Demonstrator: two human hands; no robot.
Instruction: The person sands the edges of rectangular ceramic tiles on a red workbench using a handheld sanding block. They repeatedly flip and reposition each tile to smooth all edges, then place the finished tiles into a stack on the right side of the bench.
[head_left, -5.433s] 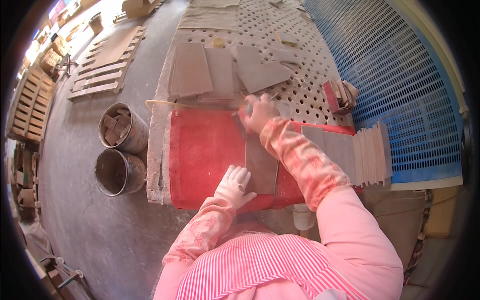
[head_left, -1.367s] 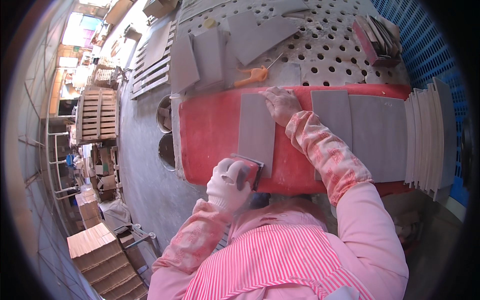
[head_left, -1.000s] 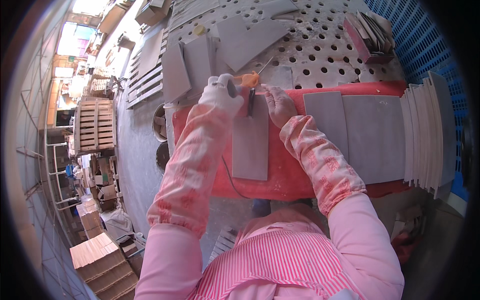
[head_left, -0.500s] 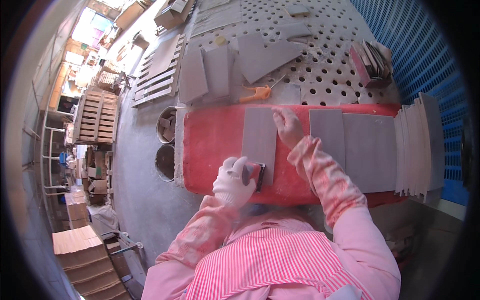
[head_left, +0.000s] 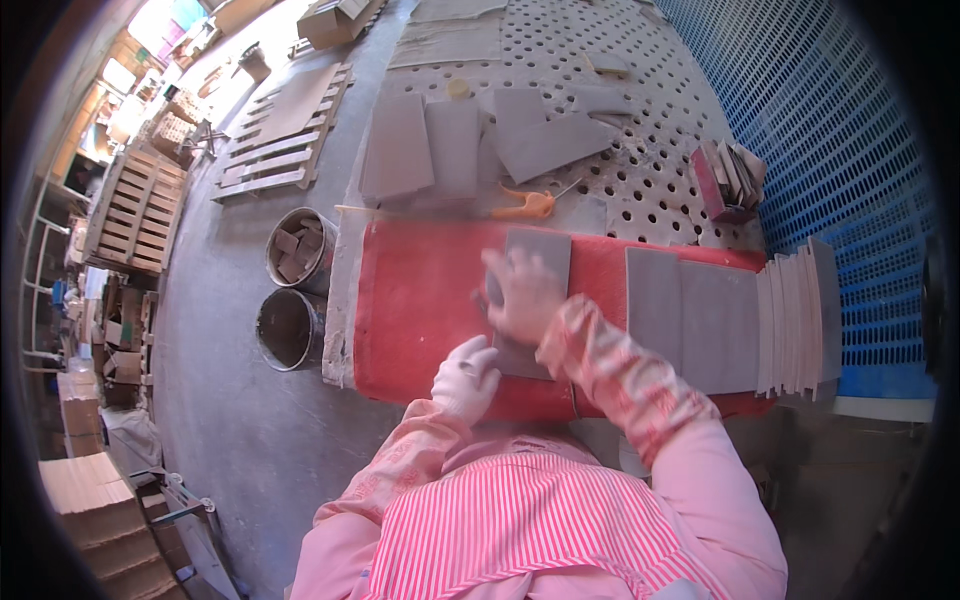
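Observation:
A flat grey rectangular panel (head_left: 540, 255) lies on the red cloth (head_left: 420, 310), partly covered by my right hand. My bare right hand (head_left: 525, 298) is above the panel's middle, smeared by motion. At its left side shows a small dark thing (head_left: 492, 290), too blurred to name; whether the fingers grip it cannot be told. My left hand (head_left: 465, 382), in a white glove, hovers at the near edge of the cloth, left of the panel's near end. Its fingers are loosely bent and apart, with nothing visible in them.
More grey panels (head_left: 705, 320) overlap at the right, ending in an upright row (head_left: 790, 320) beside a blue slatted wall (head_left: 840, 150). Beyond the cloth lie loose panels (head_left: 398, 150) and an orange-handled tool (head_left: 530, 205). Two buckets (head_left: 290, 330) stand on the floor at left.
My left hand has come off the panel and no longer holds the red-and-black hand tool. My right hand has moved left and nearer, over the panel. The whole view has shifted.

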